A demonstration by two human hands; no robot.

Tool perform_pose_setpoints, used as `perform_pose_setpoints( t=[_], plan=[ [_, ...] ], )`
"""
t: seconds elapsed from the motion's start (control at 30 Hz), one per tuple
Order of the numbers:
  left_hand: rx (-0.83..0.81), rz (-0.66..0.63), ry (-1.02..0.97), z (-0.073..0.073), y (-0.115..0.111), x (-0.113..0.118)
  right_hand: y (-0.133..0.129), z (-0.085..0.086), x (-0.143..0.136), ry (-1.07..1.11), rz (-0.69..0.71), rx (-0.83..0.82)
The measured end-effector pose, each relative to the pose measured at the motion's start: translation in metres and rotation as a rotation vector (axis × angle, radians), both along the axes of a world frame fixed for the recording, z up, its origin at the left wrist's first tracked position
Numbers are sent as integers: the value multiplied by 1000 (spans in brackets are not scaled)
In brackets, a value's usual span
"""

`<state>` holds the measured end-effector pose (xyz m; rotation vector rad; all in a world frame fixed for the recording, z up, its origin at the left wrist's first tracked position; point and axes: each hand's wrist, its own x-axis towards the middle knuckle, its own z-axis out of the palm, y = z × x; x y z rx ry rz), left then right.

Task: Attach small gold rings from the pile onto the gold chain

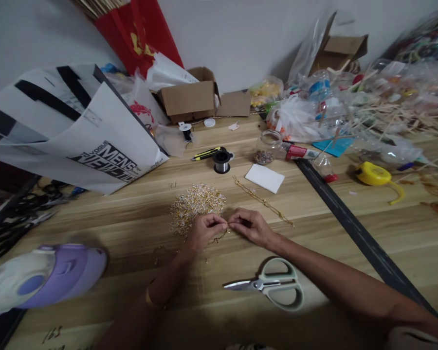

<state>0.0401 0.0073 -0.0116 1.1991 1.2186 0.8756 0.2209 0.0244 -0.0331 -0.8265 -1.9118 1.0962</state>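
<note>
My left hand (207,229) and my right hand (251,225) meet fingertip to fingertip, both closed in a pinch. What they pinch is too small to make out. Just below the fingertips hangs or lies a short beaded gold chain (219,238); I cannot tell whether a hand holds it. Beside and behind my left hand lies a heap of small gold and silver beads or findings (195,204). A longer gold chain (264,201) is stretched out on the wooden table beyond my right hand. Scissors with pale green handles (266,283) lie nearer me, blades pointing left.
Behind the heap are a wire spool (222,162), a yellow-black cutter (206,154), a white pad (264,178) and a bead jar (267,148). A tape measure (374,173) is at right, a large white bag (95,141) at left, and a purple-white device (58,277) front left.
</note>
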Motion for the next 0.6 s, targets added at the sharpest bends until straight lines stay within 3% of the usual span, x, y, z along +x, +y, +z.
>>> perform_pose_setpoints(
  t=[0.6],
  plan=[
    [80, -4, 89, -4, -3, 1, -1, 0, 0, -43, 50, -5]
  ],
)
